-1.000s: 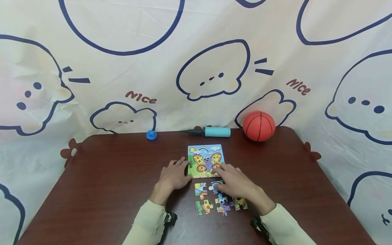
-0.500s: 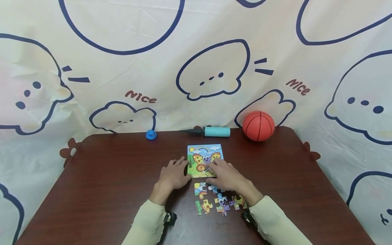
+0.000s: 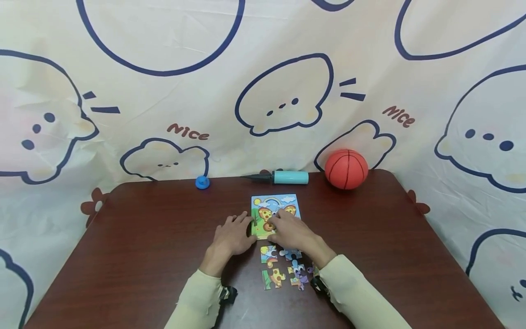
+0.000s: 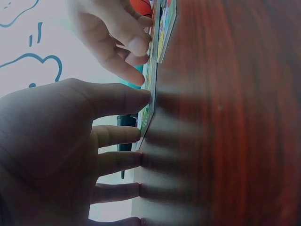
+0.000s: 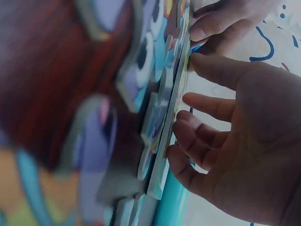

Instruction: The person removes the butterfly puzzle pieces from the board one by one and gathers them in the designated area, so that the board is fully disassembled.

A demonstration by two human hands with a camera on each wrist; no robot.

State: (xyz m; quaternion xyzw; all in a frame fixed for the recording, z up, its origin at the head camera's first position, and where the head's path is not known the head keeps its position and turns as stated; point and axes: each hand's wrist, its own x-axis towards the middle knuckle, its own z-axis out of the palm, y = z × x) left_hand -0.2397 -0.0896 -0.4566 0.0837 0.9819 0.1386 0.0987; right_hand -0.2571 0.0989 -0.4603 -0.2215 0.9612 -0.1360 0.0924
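A square butterfly puzzle board [image 3: 263,202] lies flat near the middle of the table. My left hand [image 3: 232,235] rests at its left side, fingers extended, with the thumb at the front left corner; the left wrist view shows fingertips down at the tabletop. Over the board's lower right part is my right hand [image 3: 291,232], its loosely bent fingers touching the picture and covering some of it. Several loose jigsaw pieces lie in front: a sun piece [image 3: 269,254], a green-and-yellow piece [image 3: 273,278], a purple face piece [image 3: 298,273] and a blue piece [image 3: 292,254]. One more is mostly behind the right wrist.
At the table's back edge stand a blue round knob-like object [image 3: 202,182], a teal hand pump [image 3: 290,177] with a black nozzle, and a red ball [image 3: 347,169] with basketball lines. Behind them hangs a patterned cloth [image 3: 230,151]. The brown table [image 3: 164,256] extends to both sides.
My right hand has slid left across the board, covering more of the butterfly; its sleeve now hides most of the rightmost loose piece. The left hand has stayed in place.
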